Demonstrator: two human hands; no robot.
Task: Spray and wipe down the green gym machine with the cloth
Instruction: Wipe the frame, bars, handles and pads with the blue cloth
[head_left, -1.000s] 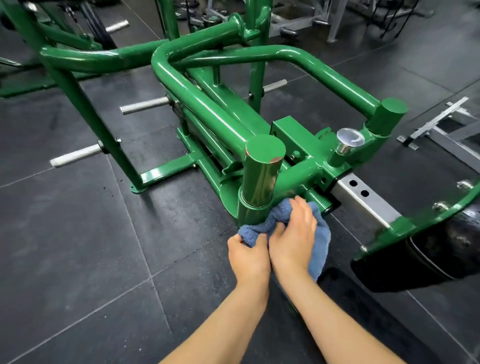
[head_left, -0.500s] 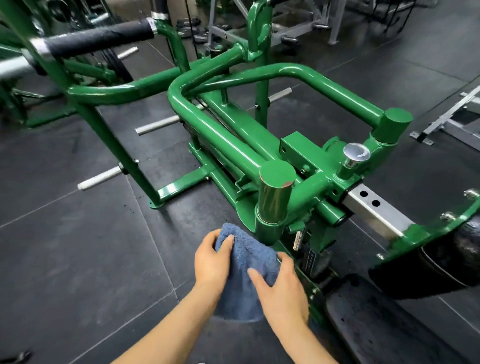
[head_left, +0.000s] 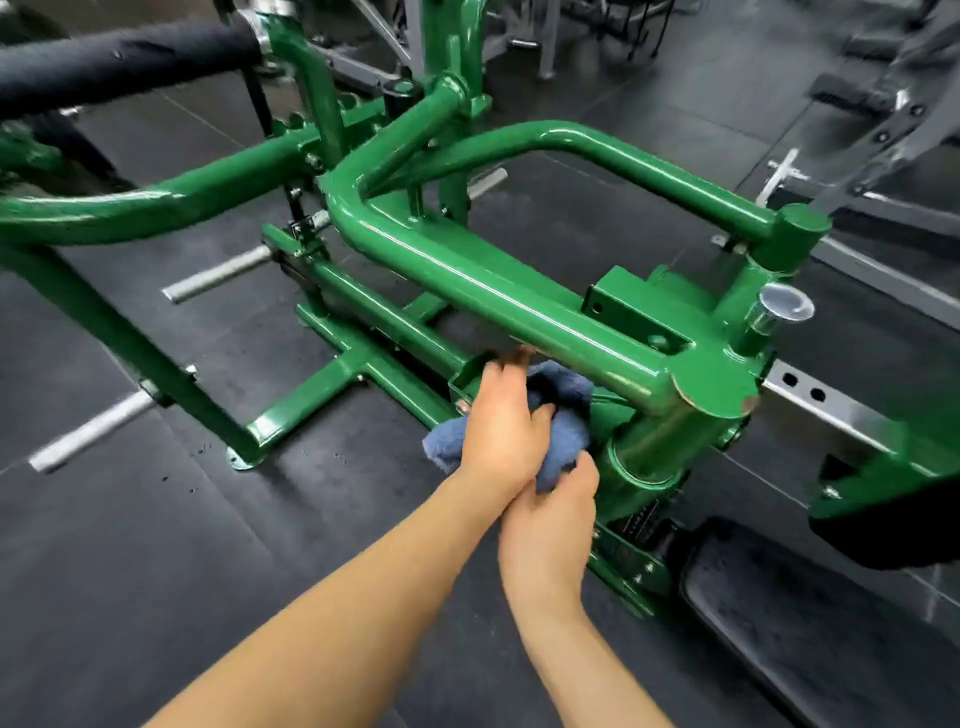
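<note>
Under the green machine (head_left: 493, 291) tube, left hand (head_left: 498, 426) and right hand (head_left: 550, 525) grip the cloth (head_left: 563, 415).

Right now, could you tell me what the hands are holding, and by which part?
Both hold the blue cloth: left hand grips its bunched middle, right hand its lower edge.

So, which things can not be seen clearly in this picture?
Head view only:
- Left hand fingertips: blurred and tucked under the green tube.
- Blue cloth: mostly covered by both hands; right hand grips its lower end.
- Spray bottle: none in view.
- Black pad: cut off by the bottom edge.
</note>
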